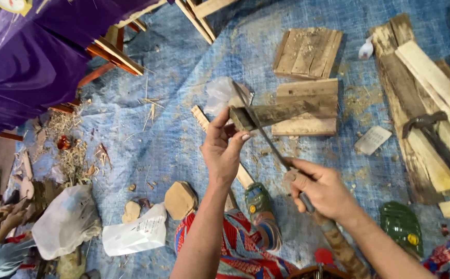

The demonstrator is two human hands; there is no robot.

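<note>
Wood strip (282,111) — a dark, weathered length — is pinched at its near end by the left hand (222,150), thumb and fingers closed on it, and it runs away from that hand over the pale boards (308,103) lying beyond. The right hand (323,188), lower and off to the right, is wrapped tight around the handle of a long thin blade (258,126), which slants up and left from that fist and crosses the strip just beside the left fingertips. The two hands are apart, each clamped on its own thing. Below them sit two green sandals (258,201) on a blue tarp (173,77). Right of the right hand, a hammer (432,134) rests on planks; left of the left hand lie a white bag (134,235) and wood shavings (72,155).
</note>
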